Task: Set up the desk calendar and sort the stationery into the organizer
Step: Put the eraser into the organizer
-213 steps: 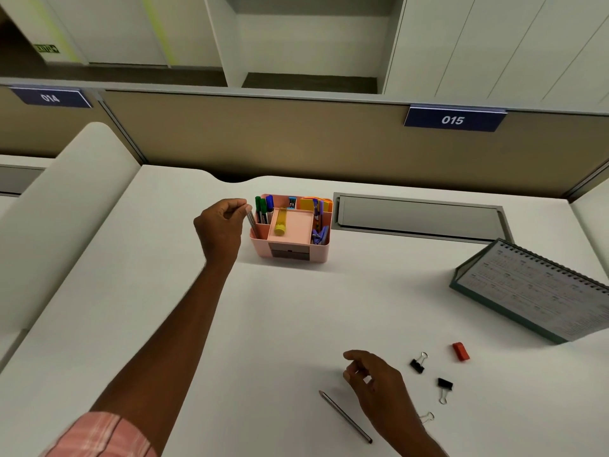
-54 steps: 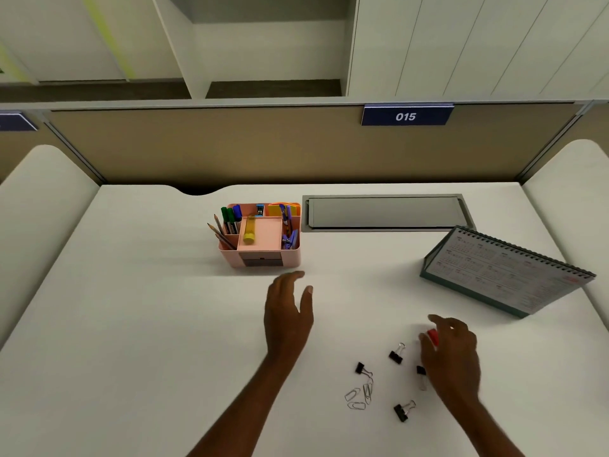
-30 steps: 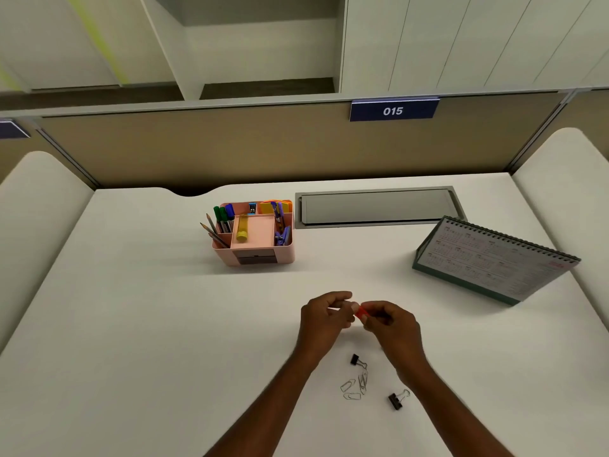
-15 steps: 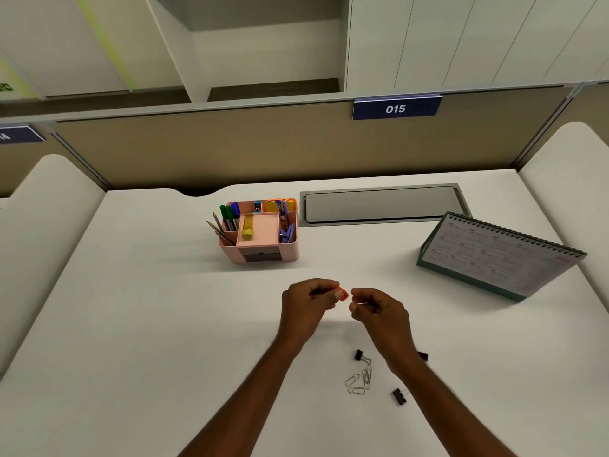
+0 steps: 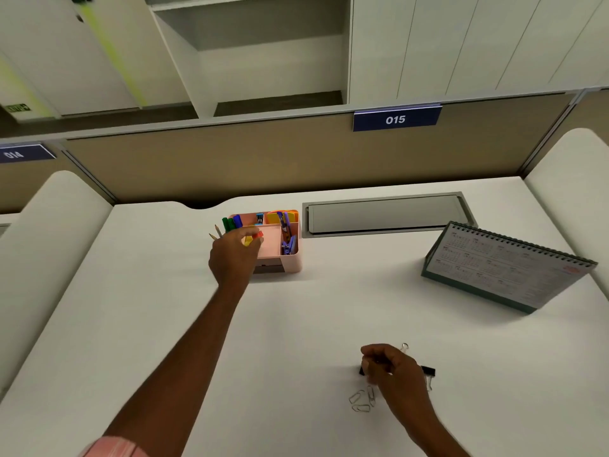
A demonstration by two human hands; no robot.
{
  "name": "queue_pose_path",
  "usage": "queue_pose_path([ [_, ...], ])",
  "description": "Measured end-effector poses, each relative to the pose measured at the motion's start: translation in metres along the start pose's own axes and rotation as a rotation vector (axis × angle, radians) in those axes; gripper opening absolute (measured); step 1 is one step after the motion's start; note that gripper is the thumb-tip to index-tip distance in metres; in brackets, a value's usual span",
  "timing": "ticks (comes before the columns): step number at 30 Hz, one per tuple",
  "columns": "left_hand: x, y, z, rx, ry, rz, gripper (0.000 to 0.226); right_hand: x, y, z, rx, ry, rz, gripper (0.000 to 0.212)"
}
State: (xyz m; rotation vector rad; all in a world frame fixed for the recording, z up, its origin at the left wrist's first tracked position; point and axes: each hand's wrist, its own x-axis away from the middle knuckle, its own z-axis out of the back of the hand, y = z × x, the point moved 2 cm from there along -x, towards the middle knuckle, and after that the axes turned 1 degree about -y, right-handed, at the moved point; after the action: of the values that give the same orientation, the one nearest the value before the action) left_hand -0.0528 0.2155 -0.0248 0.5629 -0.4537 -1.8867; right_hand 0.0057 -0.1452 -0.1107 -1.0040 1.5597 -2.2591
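A pink organizer (image 5: 291, 258) stands at the back of the desk, holding markers, pencils, a yellow item and purple clips. My left hand (image 5: 232, 257) reaches over its middle tray and pinches a small red eraser (image 5: 258, 235). My right hand (image 5: 390, 366) is low over the desk near the front, fingers curled around a black binder clip (image 5: 362, 370). Another black binder clip (image 5: 427, 371) lies just right of that hand. A few silver paper clips (image 5: 362, 399) lie just below and left of it. The desk calendar (image 5: 504, 267) stands upright at the right.
A grey cable-tray lid (image 5: 384, 215) is set into the desk behind the organizer. A tan partition (image 5: 263, 163) with a "015" label closes the back. White rounded dividers flank both sides of the white desk (image 5: 148, 324).
The red eraser passed from my right hand to my left, which carried it back to the organizer. My right hand dropped back to the binder clips.
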Motion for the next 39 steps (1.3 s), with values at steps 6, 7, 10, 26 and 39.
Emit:
queue_pose_path([
  [6, -0.016, -0.001, -0.018, -0.088, -0.049, 0.042, 0.038, 0.004, 0.007, 0.002, 0.004, 0.003, -0.040, 0.025],
  [7, -0.017, -0.001, -0.021, -0.096, -0.059, 0.044, 0.039, 0.004, 0.007, 0.003, 0.012, 0.002, -0.039, 0.025],
  [10, -0.019, 0.005, -0.025, -0.110, -0.066, 0.024, 0.038, 0.003, 0.007, 0.006, 0.027, -0.001, -0.037, 0.027],
  [26, -0.029, 0.015, -0.034, -0.372, -0.129, -0.056, 0.037, -0.001, 0.006, 0.010, 0.023, -0.005, -0.035, 0.021],
  [39, -0.036, 0.007, -0.044, -0.498, -0.151, -0.125, 0.032, -0.002, 0.005, 0.009, 0.012, -0.017, -0.038, 0.020],
])
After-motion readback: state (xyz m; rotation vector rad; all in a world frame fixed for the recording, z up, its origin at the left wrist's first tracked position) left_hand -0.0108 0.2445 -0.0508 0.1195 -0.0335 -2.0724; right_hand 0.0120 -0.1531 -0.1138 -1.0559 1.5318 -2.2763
